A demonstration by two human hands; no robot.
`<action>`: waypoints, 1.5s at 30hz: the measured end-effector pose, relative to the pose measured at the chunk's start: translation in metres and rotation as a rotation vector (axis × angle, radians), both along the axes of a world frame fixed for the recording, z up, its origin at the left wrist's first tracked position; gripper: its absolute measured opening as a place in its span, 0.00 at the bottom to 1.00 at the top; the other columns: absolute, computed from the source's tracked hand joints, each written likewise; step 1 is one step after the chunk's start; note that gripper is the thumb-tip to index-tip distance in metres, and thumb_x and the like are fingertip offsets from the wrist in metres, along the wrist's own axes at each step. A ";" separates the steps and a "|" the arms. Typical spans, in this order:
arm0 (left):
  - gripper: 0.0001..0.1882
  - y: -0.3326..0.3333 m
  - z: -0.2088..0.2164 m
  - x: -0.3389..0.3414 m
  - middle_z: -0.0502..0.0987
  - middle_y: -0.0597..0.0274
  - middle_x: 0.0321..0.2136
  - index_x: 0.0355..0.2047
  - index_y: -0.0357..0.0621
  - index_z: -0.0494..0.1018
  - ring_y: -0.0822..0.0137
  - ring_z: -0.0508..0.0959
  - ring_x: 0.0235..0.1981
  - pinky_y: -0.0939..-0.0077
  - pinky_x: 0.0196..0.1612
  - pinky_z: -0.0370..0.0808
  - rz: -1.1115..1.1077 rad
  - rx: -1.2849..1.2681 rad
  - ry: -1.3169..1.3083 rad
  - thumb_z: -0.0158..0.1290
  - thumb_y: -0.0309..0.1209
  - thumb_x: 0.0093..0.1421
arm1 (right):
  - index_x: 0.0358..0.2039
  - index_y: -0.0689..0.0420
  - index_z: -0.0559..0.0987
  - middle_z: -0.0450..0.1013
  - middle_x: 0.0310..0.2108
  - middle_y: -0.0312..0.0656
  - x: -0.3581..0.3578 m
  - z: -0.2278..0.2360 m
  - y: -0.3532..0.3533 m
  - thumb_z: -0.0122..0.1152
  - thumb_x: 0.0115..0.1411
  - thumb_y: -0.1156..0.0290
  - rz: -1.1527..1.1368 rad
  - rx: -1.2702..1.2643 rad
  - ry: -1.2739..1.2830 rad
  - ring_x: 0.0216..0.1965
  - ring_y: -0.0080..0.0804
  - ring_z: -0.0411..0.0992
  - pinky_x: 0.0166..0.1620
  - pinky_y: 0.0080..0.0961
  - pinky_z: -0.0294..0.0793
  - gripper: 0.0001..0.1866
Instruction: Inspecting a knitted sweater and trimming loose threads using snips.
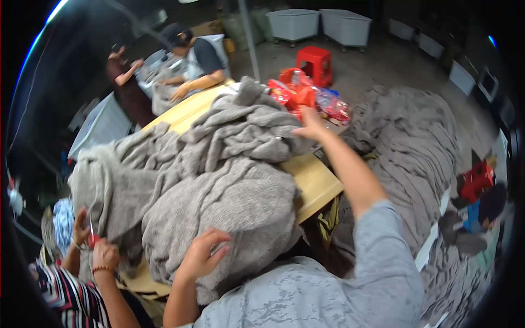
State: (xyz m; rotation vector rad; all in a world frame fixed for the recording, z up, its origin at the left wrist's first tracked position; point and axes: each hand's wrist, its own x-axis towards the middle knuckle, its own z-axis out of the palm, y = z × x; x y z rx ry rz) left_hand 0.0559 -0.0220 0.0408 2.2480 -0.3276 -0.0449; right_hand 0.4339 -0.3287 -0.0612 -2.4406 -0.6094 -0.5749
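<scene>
A big heap of grey-brown fleecy fabric (219, 202) covers most of the yellow table (317, 183). Low over its near side is my left hand (203, 256), thumb and fingers apart and nothing between them. My right arm stretches to the far right edge of the pile. There my right hand (313, 124) is spread, thumb toward the fabric, beside red plastic bags (295, 90); no held thing shows in it. At the lower left, another person's hands (104, 254) work at the cloth's edge with a small red-handled tool (94, 239).
Two people (191, 65) handle grey cloth beyond the table. A red stool (314, 65) stands behind the bags. White wheeled bins (295, 24) line the back. To my right lies a large mound of grey fabric (410, 158), with another person (486, 210) past it.
</scene>
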 end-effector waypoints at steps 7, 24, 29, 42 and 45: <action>0.08 0.025 -0.003 -0.007 0.77 0.55 0.34 0.34 0.36 0.73 0.62 0.77 0.37 0.73 0.39 0.72 -0.015 -0.006 -0.003 0.55 0.21 0.52 | 0.32 0.61 0.77 0.76 0.30 0.50 -0.072 0.055 0.100 0.57 0.48 0.65 0.118 0.461 0.313 0.34 0.42 0.75 0.37 0.35 0.74 0.14; 0.27 0.113 -0.012 -0.069 0.75 0.61 0.43 0.49 0.33 0.67 0.69 0.74 0.42 0.76 0.47 0.68 0.286 -0.993 0.448 0.53 0.20 0.44 | 0.47 0.60 0.70 0.70 0.40 0.45 -0.243 0.082 0.094 0.63 0.51 0.70 0.653 0.308 0.597 0.39 0.34 0.72 0.40 0.27 0.72 0.23; 0.21 0.130 0.002 -0.054 0.75 0.56 0.38 0.46 0.34 0.68 0.62 0.74 0.43 0.72 0.50 0.67 0.754 -0.054 0.073 0.53 0.21 0.49 | 0.50 0.62 0.66 0.68 0.44 0.46 -0.210 0.057 0.130 0.63 0.51 0.72 0.448 0.362 0.469 0.38 0.29 0.72 0.40 0.26 0.73 0.26; 0.30 0.044 0.039 0.105 0.65 0.56 0.53 0.52 0.48 0.66 0.52 0.67 0.52 0.63 0.55 0.65 -0.212 0.703 -0.340 0.57 0.23 0.44 | 0.27 0.61 0.72 0.69 0.20 0.43 -0.306 0.176 0.092 0.56 0.50 0.72 1.489 0.013 0.806 0.21 0.32 0.70 0.26 0.26 0.68 0.06; 0.27 0.022 0.051 0.120 0.67 0.58 0.51 0.48 0.47 0.68 0.54 0.67 0.53 0.63 0.52 0.68 -0.216 0.570 -0.270 0.59 0.28 0.44 | 0.33 0.63 0.77 0.74 0.25 0.44 -0.305 0.209 0.026 0.61 0.51 0.69 1.563 0.185 0.775 0.24 0.40 0.75 0.28 0.29 0.71 0.12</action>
